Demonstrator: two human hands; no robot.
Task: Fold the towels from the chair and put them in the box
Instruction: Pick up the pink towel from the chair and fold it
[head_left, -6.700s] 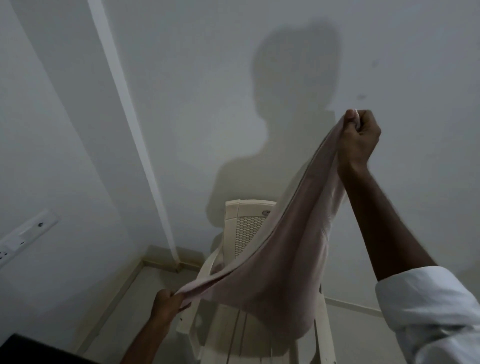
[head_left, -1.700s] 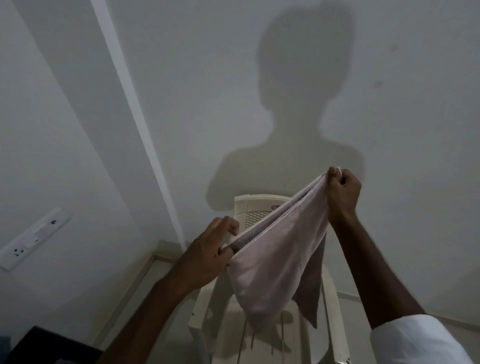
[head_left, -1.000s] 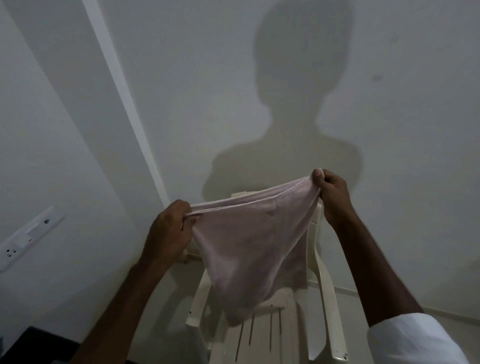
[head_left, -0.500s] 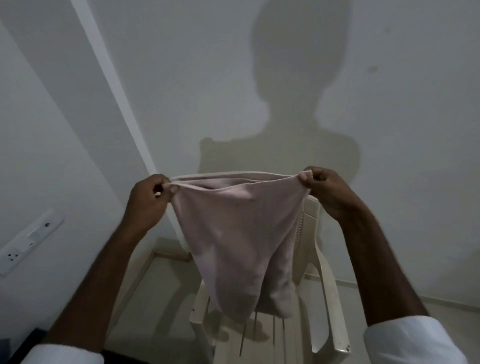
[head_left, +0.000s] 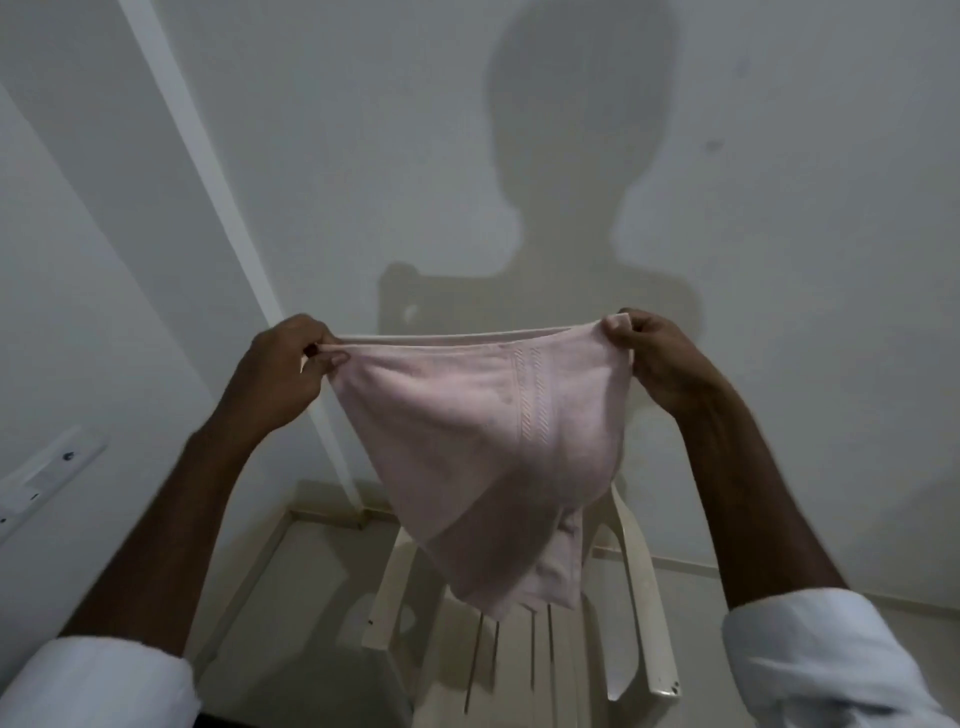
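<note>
Closest to me are my two white sleeves, the left sleeve (head_left: 88, 686) and the right sleeve (head_left: 821, 660), with both bare forearms reaching up and forward. My left hand (head_left: 283, 374) pinches one top corner of the pink towel (head_left: 483, 441), thumb and curled fingers clamped on the cloth. My right hand (head_left: 660, 358) pinches the other top corner the same way. The top edge is drawn nearly straight between them, in two layers, and the rest hangs down to a blunt point. A woven patterned band runs down its face. The towel is in the air, in front of the white plastic chair (head_left: 519, 675), with its lower end over the slatted seat; I cannot tell whether it touches. Beyond is the floor, then the pale wall with a socket plate (head_left: 47, 473) at the left, a white strip (head_left: 208, 171) running up it, and my shadow (head_left: 566, 182).
</note>
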